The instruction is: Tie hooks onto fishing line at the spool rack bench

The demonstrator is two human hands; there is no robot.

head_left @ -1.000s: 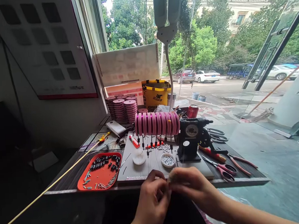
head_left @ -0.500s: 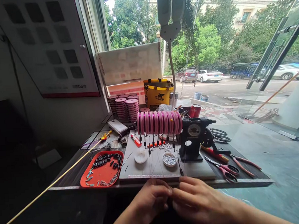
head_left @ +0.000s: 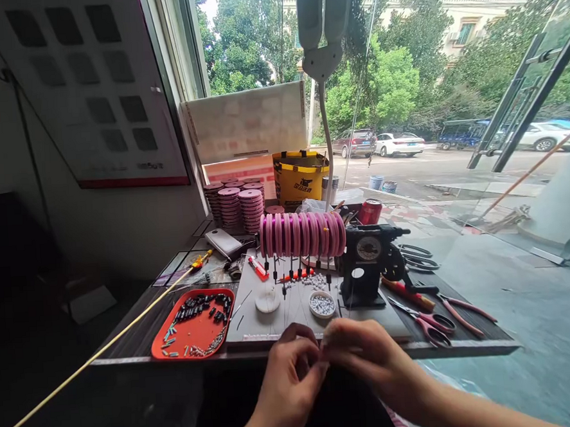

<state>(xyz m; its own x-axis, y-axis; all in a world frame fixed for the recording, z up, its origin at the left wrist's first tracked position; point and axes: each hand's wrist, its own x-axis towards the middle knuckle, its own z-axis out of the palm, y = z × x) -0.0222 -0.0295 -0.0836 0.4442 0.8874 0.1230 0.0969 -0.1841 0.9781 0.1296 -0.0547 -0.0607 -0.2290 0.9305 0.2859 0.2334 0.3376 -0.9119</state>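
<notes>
The row of pink spools (head_left: 302,235) sits mounted on the left side of a black device (head_left: 365,266), and thin lines (head_left: 285,313) hang from its underside with small black pieces (head_left: 284,291) on them. In front of the row, over the near edge of the white board (head_left: 253,320), the left hand (head_left: 295,375) and the right hand (head_left: 364,357) meet. Both have curled fingers, the fingertips bunched against each other; I cannot tell whether either one is closed on anything, since the fingers hide that spot. Between the row and the hands stands a white bowl (head_left: 322,304) of small grey beads, with a round white piece (head_left: 267,299) to its left and loose beads (head_left: 321,281) scattered just below the spools. A red pen (head_left: 258,269) lies below the row's left end. Farther left and nearer the person than the row, a red tray (head_left: 195,332) holds black pieces and small metal parts. To the right of the row, past the device, rest pink-handled scissors (head_left: 435,328) and pliers (head_left: 468,318). Behind the row rise stacked pink discs (head_left: 251,212) on the left and a yellow bag (head_left: 302,183); a red can (head_left: 370,212) stands behind its right end.
</notes>
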